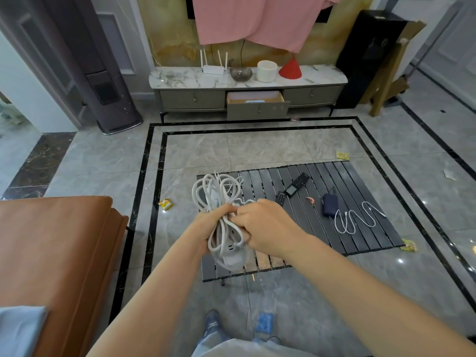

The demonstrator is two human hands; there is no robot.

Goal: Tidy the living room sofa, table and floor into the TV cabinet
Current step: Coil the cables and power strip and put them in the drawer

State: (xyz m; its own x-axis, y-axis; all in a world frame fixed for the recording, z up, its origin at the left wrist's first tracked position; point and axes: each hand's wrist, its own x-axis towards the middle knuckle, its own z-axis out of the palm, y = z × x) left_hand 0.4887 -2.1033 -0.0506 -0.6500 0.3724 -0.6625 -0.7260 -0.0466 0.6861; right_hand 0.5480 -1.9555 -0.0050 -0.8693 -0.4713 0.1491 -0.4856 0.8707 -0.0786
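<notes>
Both grips were closed on one load: the left hand [210, 229] was wrapped round the middle of a coiled white power strip with its looped cord [221, 215], and the right hand [262, 228] pinched the same bundle from the other side. The socket block hung below the fingers; cord loops stood up above them. The bundle was held in the air over the near end of the low dark slatted surface [365, 235], not resting on it.

Left on that surface: a black remote control [297, 185], a smaller dark remote [280, 197] just beside the right hand, a small pink object [311, 200] too small to identify, a navy power bank [329, 204] and a loose white charging cable [356, 220] snaking beside it.

On the grey tiled floor [103, 161]: a yellow wrapper [165, 204] near the orange-brown sofa [51, 253], two more yellow wrappers [342, 155] [409, 245] beyond the surface, a pale scrap [449, 174] at far right, and a blue packet [265, 322] by the person's shoe.

Across the room, the grey TV cabinet with marble top [322, 76] had its middle drawer [257, 108] pulled open, something pale lying inside.

Judgement: task at an early stage. The drawer was ready, the power strip was gathered but not yet stowed, and the surface items and floor litter all remained.
</notes>
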